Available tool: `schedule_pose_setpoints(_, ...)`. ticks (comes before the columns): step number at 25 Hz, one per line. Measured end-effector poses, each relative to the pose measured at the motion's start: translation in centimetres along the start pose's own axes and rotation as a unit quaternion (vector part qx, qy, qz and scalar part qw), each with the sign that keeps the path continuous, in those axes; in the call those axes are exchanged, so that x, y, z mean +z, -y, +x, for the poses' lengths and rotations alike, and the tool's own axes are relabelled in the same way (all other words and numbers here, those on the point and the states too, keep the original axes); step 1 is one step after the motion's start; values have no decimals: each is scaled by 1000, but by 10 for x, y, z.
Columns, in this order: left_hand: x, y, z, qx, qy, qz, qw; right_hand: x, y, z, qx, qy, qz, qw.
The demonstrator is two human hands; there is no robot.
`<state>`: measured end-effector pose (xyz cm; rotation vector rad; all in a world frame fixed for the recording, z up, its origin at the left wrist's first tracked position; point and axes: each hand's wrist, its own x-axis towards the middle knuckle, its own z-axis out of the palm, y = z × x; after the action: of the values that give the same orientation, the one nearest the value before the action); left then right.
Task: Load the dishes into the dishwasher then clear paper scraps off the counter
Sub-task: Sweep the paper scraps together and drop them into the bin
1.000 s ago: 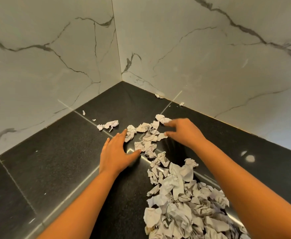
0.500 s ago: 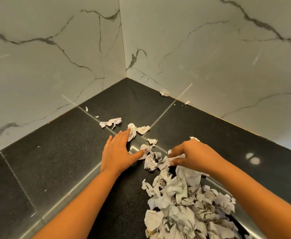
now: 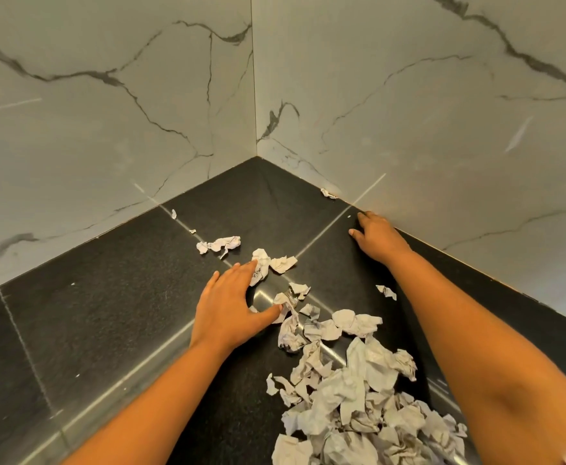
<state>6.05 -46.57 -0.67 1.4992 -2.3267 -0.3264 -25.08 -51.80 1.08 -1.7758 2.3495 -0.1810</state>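
On the black speckled counter [image 3: 107, 313], set in a corner of grey-veined marble walls [image 3: 107, 112], crumpled paper scraps [image 3: 358, 397] lay heaped at 5 o'clock with strays toward 12, the left hand [image 3: 231, 307] flat and spread against them, gripping none, the right hand [image 3: 379, 236] loosely open and empty at 1 o'clock beside the wall.

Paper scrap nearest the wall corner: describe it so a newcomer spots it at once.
Find the corner where the veined white marble walls meet the black stone counter. Just right of it, a small crumpled white paper scrap lies at the right wall's base. Unlike the other scraps, it lies past the right hand, nearest the corner.
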Motion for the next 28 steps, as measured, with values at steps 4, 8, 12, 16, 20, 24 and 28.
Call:
schedule_pose_setpoints(4,0,1,0,0,-3,0,1000,3,9,-31,-21,-7,8,1000)
schedule_pose_setpoints(8,-1,-1,0,-1,4,5,1000,3,26,-127,-111,-21,-43,993)
schedule_pose_setpoints(12,-3,-3,-2,3,7,-2,1000,-18,26,-187,-91,-3,-22,996)
schedule_pose_setpoints(16,-8,-6,-5,-2,9,-23,1000,-16,29,-188,-59,25,-5,998)
schedule_pose_setpoints(20,-9,-5,-8,-27,-37,-106,993,-19,44,-170,-72,25,29,997)
schedule_pose_setpoints(24,-12,13,21,-193,-90,-75,974,-18,50,-118,-79,-13,33,996)
schedule_pose_setpoints(28,-15,48,73,-259,-81,-54,961,-11,53,-52,-56,-21,42,997)
